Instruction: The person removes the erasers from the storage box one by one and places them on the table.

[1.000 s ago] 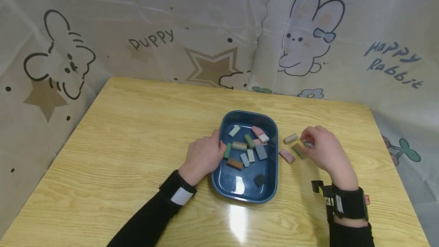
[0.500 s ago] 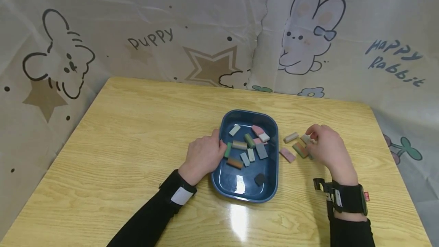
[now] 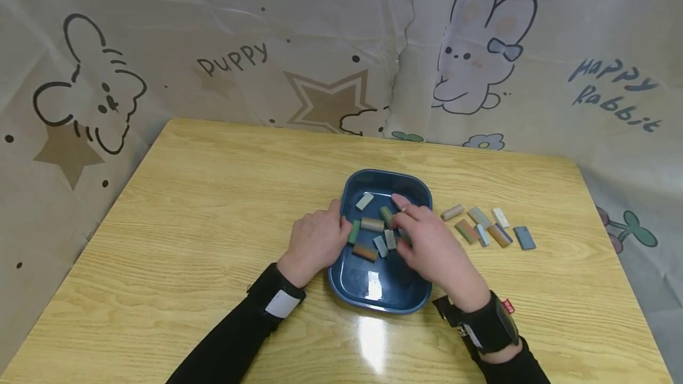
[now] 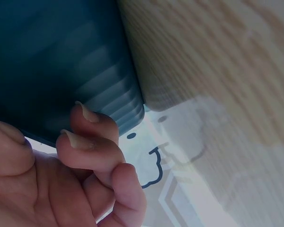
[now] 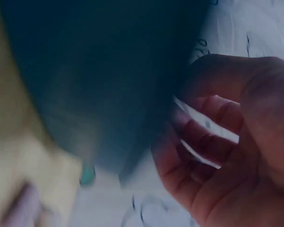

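Observation:
A dark blue rectangular tray (image 3: 380, 307) holds several short chalk-like sticks and blocks, among them a brown stick (image 3: 365, 252), a tan stick (image 3: 372, 224) and a pink piece (image 3: 400, 201). My left hand (image 3: 318, 243) grips the tray's left rim; the left wrist view shows its curled fingers (image 4: 92, 153) against the outer wall. Over the right half of the tray is my right hand (image 3: 429, 246), fingers bent down inside. In the right wrist view the tray wall (image 5: 99, 85) hides its fingertips, so whether it pinches a piece cannot be seen.
Right of the tray on the wooden table (image 3: 213, 194) lie several loose pieces: a beige stick (image 3: 452, 212), a brown-green block (image 3: 466, 232), a white block (image 3: 500, 217) and a blue-grey block (image 3: 524, 237). A printed curtain (image 3: 240, 88) hangs behind the table.
My right hand has moved left from the loose pieces on the table into the tray. The pink block beside the tray is gone from the table. My left hand stays on the rim.

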The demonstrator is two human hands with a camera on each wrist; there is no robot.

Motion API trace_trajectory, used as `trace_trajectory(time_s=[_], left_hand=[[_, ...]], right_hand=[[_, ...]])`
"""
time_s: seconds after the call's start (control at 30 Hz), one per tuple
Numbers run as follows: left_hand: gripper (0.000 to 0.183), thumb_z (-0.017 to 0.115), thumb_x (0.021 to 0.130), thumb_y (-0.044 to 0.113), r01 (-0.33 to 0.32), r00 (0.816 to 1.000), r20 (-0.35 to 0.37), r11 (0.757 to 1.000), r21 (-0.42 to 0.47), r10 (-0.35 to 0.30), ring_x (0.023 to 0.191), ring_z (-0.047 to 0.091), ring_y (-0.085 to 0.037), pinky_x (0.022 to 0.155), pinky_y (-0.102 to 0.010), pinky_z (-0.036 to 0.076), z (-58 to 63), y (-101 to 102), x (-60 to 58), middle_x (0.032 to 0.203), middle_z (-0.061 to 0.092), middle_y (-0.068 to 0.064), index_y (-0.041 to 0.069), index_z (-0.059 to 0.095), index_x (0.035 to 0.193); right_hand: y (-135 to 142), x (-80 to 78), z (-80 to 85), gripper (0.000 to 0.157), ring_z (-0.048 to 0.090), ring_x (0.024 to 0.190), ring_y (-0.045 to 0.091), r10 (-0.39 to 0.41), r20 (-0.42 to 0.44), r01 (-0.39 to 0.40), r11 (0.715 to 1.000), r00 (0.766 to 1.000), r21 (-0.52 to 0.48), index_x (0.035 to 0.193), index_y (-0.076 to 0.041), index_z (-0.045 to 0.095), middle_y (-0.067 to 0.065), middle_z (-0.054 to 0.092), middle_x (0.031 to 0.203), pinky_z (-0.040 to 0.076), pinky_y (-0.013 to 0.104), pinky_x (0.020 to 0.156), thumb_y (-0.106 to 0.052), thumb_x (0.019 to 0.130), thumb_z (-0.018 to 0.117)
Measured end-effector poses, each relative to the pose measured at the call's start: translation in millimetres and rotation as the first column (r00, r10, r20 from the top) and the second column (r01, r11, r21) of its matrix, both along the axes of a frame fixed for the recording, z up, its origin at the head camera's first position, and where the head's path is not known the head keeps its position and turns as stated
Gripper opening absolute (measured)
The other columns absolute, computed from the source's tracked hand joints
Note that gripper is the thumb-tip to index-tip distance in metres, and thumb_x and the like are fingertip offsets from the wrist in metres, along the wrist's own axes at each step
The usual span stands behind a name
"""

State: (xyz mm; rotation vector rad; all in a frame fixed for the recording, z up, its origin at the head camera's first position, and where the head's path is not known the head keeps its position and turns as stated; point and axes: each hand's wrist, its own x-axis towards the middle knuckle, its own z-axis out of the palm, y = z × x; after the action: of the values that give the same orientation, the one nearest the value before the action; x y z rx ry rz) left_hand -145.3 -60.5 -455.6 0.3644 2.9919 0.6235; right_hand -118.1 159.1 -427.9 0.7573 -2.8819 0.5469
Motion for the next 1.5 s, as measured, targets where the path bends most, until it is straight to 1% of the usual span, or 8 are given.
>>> trace_trajectory(time_s=[0.17, 0.43, 0.6, 0.83, 0.97, 1.23, 1.4, 1.5], left_hand=[[0.022, 0.047, 0.095, 0.027, 0.002, 1.000, 0.000, 1.000, -0.016, -0.002, 0.039, 0.046, -0.015, 0.036, -0.027, 0.030, -0.5, 0.8, -0.3, 0.055, 0.048, -0.003, 0.007, 0.053, 0.097], [0.022, 0.047, 0.095, 0.028, -0.004, 1.000, 0.003, 1.000, -0.016, 0.004, 0.040, 0.046, -0.015, 0.037, -0.027, 0.030, -1.7, 1.2, -0.4, 0.055, 0.049, -0.003, 0.007, 0.053, 0.098], [0.023, 0.047, 0.095, 0.028, -0.007, 1.000, 0.006, 1.000, -0.015, 0.007, 0.039, 0.046, -0.015, 0.036, -0.027, 0.030, -2.7, 0.8, 0.3, 0.054, 0.048, -0.003, 0.007, 0.053, 0.099], [0.023, 0.047, 0.094, 0.027, -0.003, 1.000, -0.009, 1.000, -0.004, 0.003, 0.040, 0.046, -0.015, 0.036, -0.027, 0.031, -3.3, 1.1, 0.7, 0.054, 0.048, -0.003, 0.006, 0.054, 0.098], [0.022, 0.047, 0.094, 0.027, -0.003, 1.000, -0.019, 1.000, 0.003, 0.003, 0.040, 0.046, -0.015, 0.036, -0.027, 0.030, -2.6, 0.9, 0.6, 0.054, 0.048, -0.003, 0.006, 0.054, 0.098], [0.022, 0.047, 0.094, 0.027, -0.003, 1.000, -0.010, 1.000, 0.003, 0.003, 0.039, 0.045, -0.015, 0.036, -0.026, 0.030, -2.2, -0.1, 0.3, 0.054, 0.048, -0.003, 0.006, 0.054, 0.098], [0.023, 0.047, 0.094, 0.027, -0.004, 1.000, -0.001, 1.000, 0.003, 0.004, 0.040, 0.046, -0.015, 0.037, -0.027, 0.031, -1.4, 0.2, -0.2, 0.055, 0.049, -0.003, 0.006, 0.054, 0.100], [0.024, 0.047, 0.094, 0.027, -0.002, 1.000, 0.006, 1.000, -0.001, 0.002, 0.040, 0.046, -0.015, 0.037, -0.027, 0.031, -1.0, 0.3, -0.3, 0.055, 0.050, -0.004, 0.005, 0.054, 0.101]], right_hand=[[-23.0, 4.0, -22.2, 0.030, 0.058, 0.097, 0.019, 0.154, 0.054, -0.157, 0.985, 0.987, 0.064, 0.105, -0.010, 0.068, 0.005, 0.063, 0.103, 0.053, 0.037, 0.081, -0.004, 0.075, 0.071], [-28.2, 5.2, -32.1, 0.032, 0.055, 0.100, 0.022, 0.130, 0.065, -0.139, 0.978, 0.989, 0.156, 0.104, -0.012, 0.064, 0.006, 0.061, 0.103, 0.052, 0.038, 0.084, 0.000, 0.075, 0.067], [-21.1, 3.5, -22.3, 0.025, 0.053, 0.090, 0.020, 0.131, 0.090, -0.138, 0.987, 0.987, 0.080, 0.096, -0.011, 0.065, 0.005, 0.058, 0.098, 0.050, 0.036, 0.075, -0.007, 0.072, 0.070], [23.1, 1.7, 14.5, 0.018, 0.046, 0.079, 0.020, -0.038, 0.133, 0.035, 0.999, 0.990, 0.027, 0.090, -0.012, 0.064, 0.004, 0.053, 0.095, 0.044, 0.034, 0.062, -0.014, 0.073, 0.070], [55.1, -1.4, 22.6, 0.018, 0.049, 0.077, 0.024, -0.134, 0.263, 0.113, 0.989, 0.956, 0.093, 0.089, -0.008, 0.064, 0.011, 0.057, 0.094, 0.043, 0.037, 0.063, -0.011, 0.072, 0.070], [84.1, -12.7, 7.7, 0.048, 0.046, 0.066, 0.021, -0.256, 0.562, 0.181, 0.966, 0.786, 0.186, 0.116, -0.002, 0.053, 0.008, 0.054, 0.081, 0.037, 0.034, 0.056, -0.008, 0.071, 0.069], [84.3, -14.3, 4.3, 0.060, 0.050, 0.068, 0.023, -0.296, 0.563, 0.208, 0.954, 0.772, 0.216, 0.130, -0.002, 0.048, 0.012, 0.058, 0.085, 0.039, 0.035, 0.057, -0.018, 0.077, 0.072], [82.7, -12.0, 11.6, 0.052, 0.050, 0.066, 0.023, -0.303, 0.495, 0.237, 0.952, 0.815, 0.193, 0.125, -0.002, 0.051, 0.012, 0.058, 0.083, 0.039, 0.035, 0.056, -0.026, 0.084, 0.070]])
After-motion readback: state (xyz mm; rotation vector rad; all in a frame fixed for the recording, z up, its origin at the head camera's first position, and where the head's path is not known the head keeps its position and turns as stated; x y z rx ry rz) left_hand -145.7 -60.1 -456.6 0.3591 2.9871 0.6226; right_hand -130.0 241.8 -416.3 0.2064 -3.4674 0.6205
